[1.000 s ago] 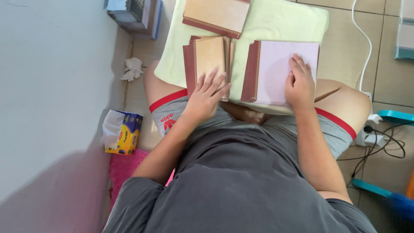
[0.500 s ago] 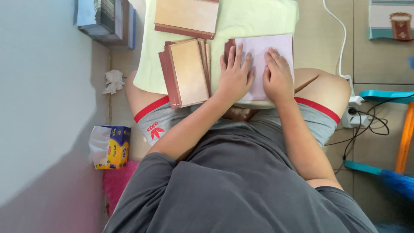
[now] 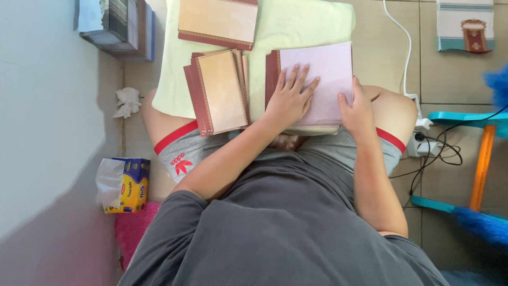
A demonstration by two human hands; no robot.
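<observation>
Sitting on tiled floor, pale green cushion (image 3: 312,21) across lap, cut off at top edge. Lower legs hidden under cushion; cushion's near edge hidden behind forearms. Top card pile (image 3: 218,21) cropped by frame. Blue shape at right edge too blurred to name.

Compared with half a second ago: left hand (image 3: 290,98) now further up the pink sheet (image 3: 323,79), fingers (image 3: 296,79) more fanned; right hand (image 3: 357,111) shifted from sheet's middle to its lower right corner. Whole scene lower in view.

Left hand flat, palm down, fingers spread wide, pressing sheet, gripping nothing. Right hand loosely curled at sheet's corner, thumb on top; underside hidden, so cannot tell whether pinching. Sheet lying on cushion, maroon edge showing along its left side, just beside brown card stack (image 3: 219,90). Tissue box (image 3: 124,185) near wall, well apart.
</observation>
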